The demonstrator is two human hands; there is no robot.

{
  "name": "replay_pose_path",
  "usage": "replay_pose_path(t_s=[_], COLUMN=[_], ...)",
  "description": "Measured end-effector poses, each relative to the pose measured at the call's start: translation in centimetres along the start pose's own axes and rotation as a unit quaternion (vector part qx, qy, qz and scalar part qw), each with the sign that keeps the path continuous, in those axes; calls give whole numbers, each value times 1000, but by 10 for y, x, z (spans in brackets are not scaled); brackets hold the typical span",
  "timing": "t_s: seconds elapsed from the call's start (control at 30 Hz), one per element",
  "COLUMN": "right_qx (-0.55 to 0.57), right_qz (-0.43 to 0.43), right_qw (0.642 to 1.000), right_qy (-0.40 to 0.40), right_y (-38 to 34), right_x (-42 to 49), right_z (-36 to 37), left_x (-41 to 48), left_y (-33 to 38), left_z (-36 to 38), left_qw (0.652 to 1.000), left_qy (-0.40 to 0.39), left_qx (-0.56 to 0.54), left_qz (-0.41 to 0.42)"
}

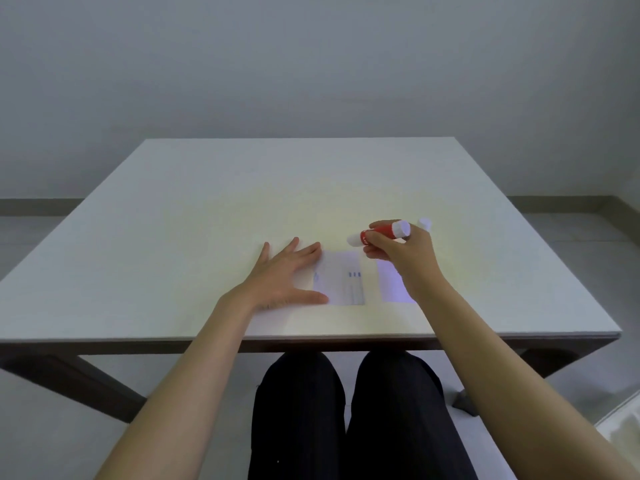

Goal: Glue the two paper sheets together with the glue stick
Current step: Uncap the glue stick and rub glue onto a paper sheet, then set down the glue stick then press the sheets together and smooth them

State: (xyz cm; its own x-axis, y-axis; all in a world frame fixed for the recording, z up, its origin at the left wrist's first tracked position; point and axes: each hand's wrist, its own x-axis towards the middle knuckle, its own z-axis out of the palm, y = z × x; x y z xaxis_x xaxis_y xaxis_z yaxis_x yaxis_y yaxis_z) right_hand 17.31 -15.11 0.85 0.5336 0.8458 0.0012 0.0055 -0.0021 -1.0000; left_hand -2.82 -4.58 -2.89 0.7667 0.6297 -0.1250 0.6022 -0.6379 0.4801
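Observation:
Two small paper sheets lie side by side on the white table (207, 209). The left sheet (341, 278) carries faint blue and grey print. The right sheet (391, 282) looks plain and is partly hidden by my right wrist. My left hand (287, 275) lies flat, fingers spread, with thumb and fingertips on the left sheet's left edge. My right hand (401, 249) hovers just above the far edge of the sheets and grips a red glue stick (379, 233) held nearly level, white ends showing on both sides. A small white cap (425, 223) lies on the table behind my right hand.
The table's front edge (311, 336) runs just below the sheets, with my dark-trousered legs (346, 410) under it. A grey wall rises behind the table. A pale object (620, 431) shows at the bottom right corner.

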Motion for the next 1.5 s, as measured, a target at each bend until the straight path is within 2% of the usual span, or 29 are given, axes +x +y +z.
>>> replay_pose_path(t_s=[0.1, 0.2, 0.27, 0.37, 0.43, 0.53, 0.57, 0.63, 0.7, 0.77, 0.8, 0.9, 1.03, 1.2, 1.3, 1.43, 1.5], right_qx=[212, 385, 421, 437, 440, 427, 404, 310, 174, 19, -63, -278, -488, -553, -609, -655, -658], right_qz=[46, 177, 231, 265, 277, 278, 273, 241, 167, 73, 27, -93, -155, -230, -301, -351, -373], right_qw=[975, 905, 877, 857, 851, 857, 870, 918, 970, 997, 997, 955, 852, 793, 731, 667, 653], right_qy=[-43, -16, -31, -66, -75, -80, -78, -54, -24, -23, -28, -55, -111, -108, -69, -49, -42], right_y=[-10, -17, -19, -17, -14, -9, -6, -1, 7, 13, 16, 23, 29, 31, 29, 24, 25], right_x=[-10, -21, -28, -37, -42, -45, -45, -46, -47, -51, -52, -55, -61, -64, -65, -70, -72], right_z=[1, 10, 19, 35, 46, 53, 52, 47, 40, 35, 35, 43, 55, 61, 63, 68, 70], left_x=[-1, -6, -8, -7, -7, -6, -6, -7, -4, 4, 9, 23, 32, 35, 36, 37, 37], left_y=[1, 7, 16, 42, 57, 61, 60, 55, 46, 34, 28, 15, 6, -1, -5, -8, -10], left_z=[-3, -9, -11, -11, -11, -12, -15, -28, -46, -63, -69, -74, -70, -65, -62, -59, -58], left_qw=[999, 987, 957, 907, 879, 872, 872, 877, 900, 915, 916, 923, 928, 925, 922, 916, 913], left_qy=[-4, 37, 123, 234, 267, 289, 293, 299, 314, 334, 341, 336, 320, 323, 327, 337, 335], left_qx=[-36, -152, -261, -348, -391, -394, -391, -376, -301, -219, -190, -122, -96, -99, -109, -125, -144], left_qz=[-28, -39, 1, 48, 46, 20, 13, 1, -7, -53, -85, -143, -167, -172, -176, -176, -183])
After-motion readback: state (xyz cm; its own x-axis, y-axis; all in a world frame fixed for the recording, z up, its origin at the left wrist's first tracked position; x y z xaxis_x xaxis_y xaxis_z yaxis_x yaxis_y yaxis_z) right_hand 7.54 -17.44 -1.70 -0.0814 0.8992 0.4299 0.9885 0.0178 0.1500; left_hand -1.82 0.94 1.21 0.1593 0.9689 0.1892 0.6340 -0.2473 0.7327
